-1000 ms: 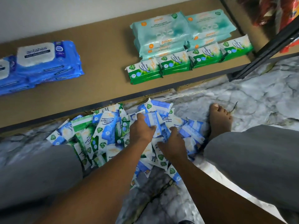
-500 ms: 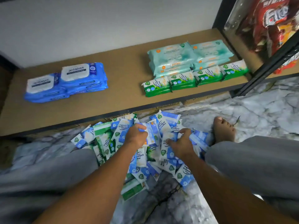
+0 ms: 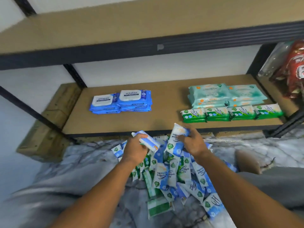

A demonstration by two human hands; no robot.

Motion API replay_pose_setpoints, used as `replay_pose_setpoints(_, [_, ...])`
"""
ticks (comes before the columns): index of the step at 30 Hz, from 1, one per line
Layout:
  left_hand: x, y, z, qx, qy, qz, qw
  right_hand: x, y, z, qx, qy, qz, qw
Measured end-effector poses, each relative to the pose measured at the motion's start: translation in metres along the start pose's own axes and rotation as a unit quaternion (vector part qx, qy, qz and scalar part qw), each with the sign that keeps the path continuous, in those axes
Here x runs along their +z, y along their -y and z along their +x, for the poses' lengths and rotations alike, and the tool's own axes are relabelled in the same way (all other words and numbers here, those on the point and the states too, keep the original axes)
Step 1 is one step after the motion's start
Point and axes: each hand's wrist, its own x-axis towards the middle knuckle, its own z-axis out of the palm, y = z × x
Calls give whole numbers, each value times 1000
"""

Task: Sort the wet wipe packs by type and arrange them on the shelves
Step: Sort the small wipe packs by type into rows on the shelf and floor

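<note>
Here, shows the fingers (image 3: pixel 142 136) of the left hand (image 3: pixel 134 150) curled round a blue-and-white pack (image 3: pixel 148 142), gripped across its middle and lying roughly level. Shows likewise the right hand (image 3: pixel 195 143) pinching a second blue-and-white pack (image 3: pixel 175 142) near its upper end, hanging upright with the printed face toward the camera. Holds both packs just above the pile (image 3: pixel 172 176) of mixed blue and green packs on the floor (image 3: pixel 263 145), in front of the lower shelf (image 3: pixel 164 99) and not touching it.

Step in hand, by judgement: picking the blue type out of the pile, one pack per hand, ahead of placing. Already on the lower shelf: two stacks of blue lidded packs (image 3: pixel 120 102) at the left, teal packs (image 3: pixel 225 96) at the back right, a row of green packs (image 3: pixel 230 113) just in front of those. No row of the blue-and-white type there yet. Next move probably calls for carrying both packs forward over the shelf edge and setting them flat on the board between the lidded stacks and the green row, apart from each, to keep the types separate.

Pose: both forearms reaching forward and converging, wrists near each other, palms turned inward. Bent knees at either side; a bare foot (image 3: pixel 246 160) on the floor at the right.
</note>
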Motion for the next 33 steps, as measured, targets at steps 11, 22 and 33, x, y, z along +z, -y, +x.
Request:
replay_pose_setpoints(11, [-60, 40, 6, -114, -151, 134, 973, 44, 17, 9, 63, 10, 36, 997])
replay_pose_setpoints(22, [-61, 27, 25, -146, -125, -174, 966, 68, 22, 31, 103, 5, 101, 990])
replay_pose_setpoints(33, [-190, 21, 67, -131, 31, -35, 990, 130, 56, 46, 45, 13, 63, 997])
